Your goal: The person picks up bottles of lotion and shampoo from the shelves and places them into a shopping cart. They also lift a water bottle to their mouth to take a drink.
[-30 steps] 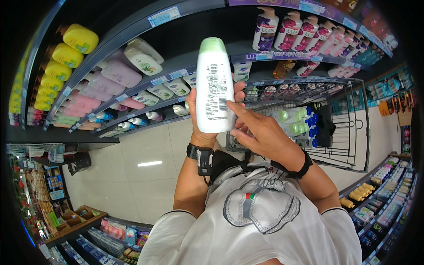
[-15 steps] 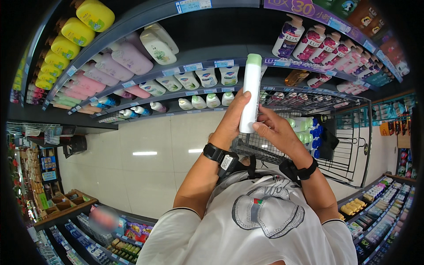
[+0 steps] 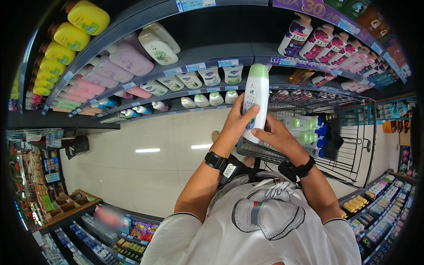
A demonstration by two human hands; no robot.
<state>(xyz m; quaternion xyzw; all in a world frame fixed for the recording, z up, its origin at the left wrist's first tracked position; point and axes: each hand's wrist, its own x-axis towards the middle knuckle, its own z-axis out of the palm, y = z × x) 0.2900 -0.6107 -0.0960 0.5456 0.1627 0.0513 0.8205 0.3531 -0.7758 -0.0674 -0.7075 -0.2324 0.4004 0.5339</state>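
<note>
Fingers [image 3: 247,115] of both hands wrap the white bottle [image 3: 256,95] — upright.

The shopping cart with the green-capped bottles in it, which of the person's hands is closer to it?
Right. The right hand grips the white bottle directly over the cart's near rim; the left hand holds the bottle's other side, farther from the cart.

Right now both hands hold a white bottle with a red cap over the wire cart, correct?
Not quite: the cap is light green, not red. The head view shows the left hand and right hand both gripping the white bottle above the wire cart.
</note>
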